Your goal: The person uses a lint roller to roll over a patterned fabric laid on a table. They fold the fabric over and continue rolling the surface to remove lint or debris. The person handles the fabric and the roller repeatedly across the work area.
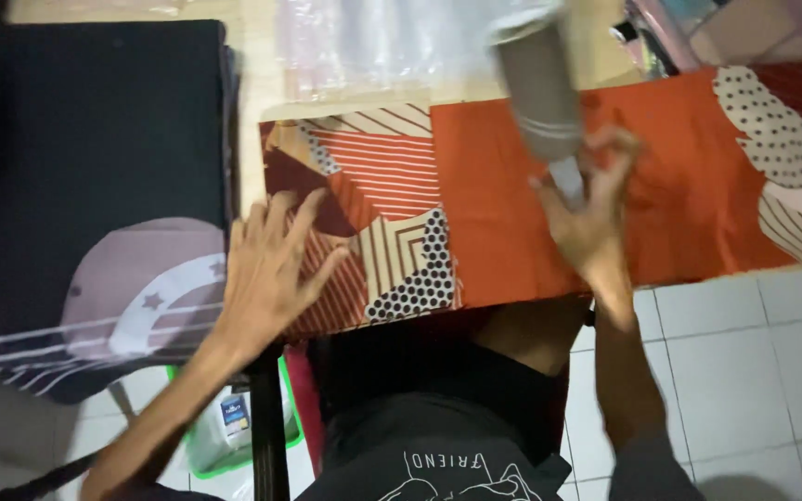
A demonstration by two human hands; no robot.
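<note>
In the head view, the left hand (pixel 266 269) lies flat with the fingers spread wide on the left end of a folded orange patterned cloth (pixel 512 204). It presses on the part with stripes and dots and it grips nothing. The cloth is stretched across a surface in front of the person, from about 9 o'clock to 3 o'clock of the picture centre, and its right end shows pale shapes with dots.

The right hand (pixel 587 213) is at about 2 o'clock from the centre, above the plain orange part of the cloth. Its fingers are curled around the narrow lower end of a grey cylinder-shaped tool (pixel 540 83), which rises toward 12 o'clock and is blurred. I cannot tell exactly what kind of tool it is.

At 9 o'clock from the left hand lies a dark folded cloth (pixel 95 139) with a pale round pattern and white stripes, just beside the orange one. At 12 o'clock there is clear plastic wrapping (pixel 373 46). At 6 o'clock a green container (pixel 225 427) stands on the white tiled floor (pixel 744 371)
</note>
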